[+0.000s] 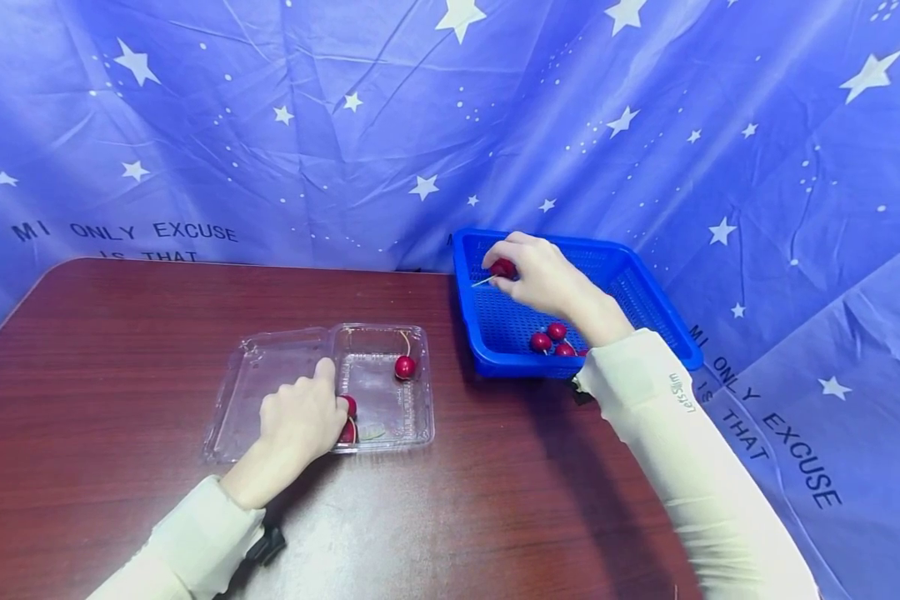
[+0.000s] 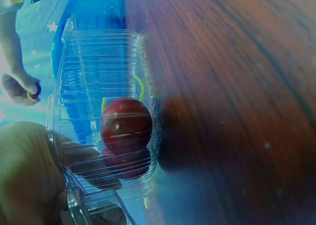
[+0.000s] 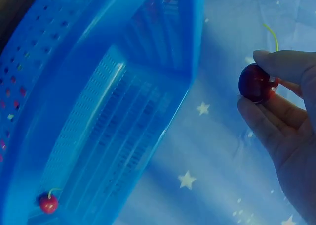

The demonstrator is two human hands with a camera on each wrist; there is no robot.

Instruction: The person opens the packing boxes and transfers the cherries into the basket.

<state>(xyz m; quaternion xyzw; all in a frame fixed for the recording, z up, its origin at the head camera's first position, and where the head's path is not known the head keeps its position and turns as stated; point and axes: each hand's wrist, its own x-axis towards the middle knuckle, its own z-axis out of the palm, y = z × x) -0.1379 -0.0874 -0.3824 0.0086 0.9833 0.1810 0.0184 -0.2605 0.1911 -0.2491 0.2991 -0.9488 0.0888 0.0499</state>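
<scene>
The cherry is round, dark red and glossy, with a thin yellow-green stem, and sits between the thumb and fingertips of the right hand, which pinches it over the left part of the blue basket. More cherries lie in the basket near its front wall, one partly hidden by the sleeve. The basket's raised rim runs all round below the hand. A strip of table separates the basket from the clear box, whose lid lies open to the left. The left hand rests at the hinge, one finger straight, beside two cherries; whether it pinches the plastic I cannot tell. A third lies near the box's right wall. Starry cloth hangs behind the table's far edge.
</scene>
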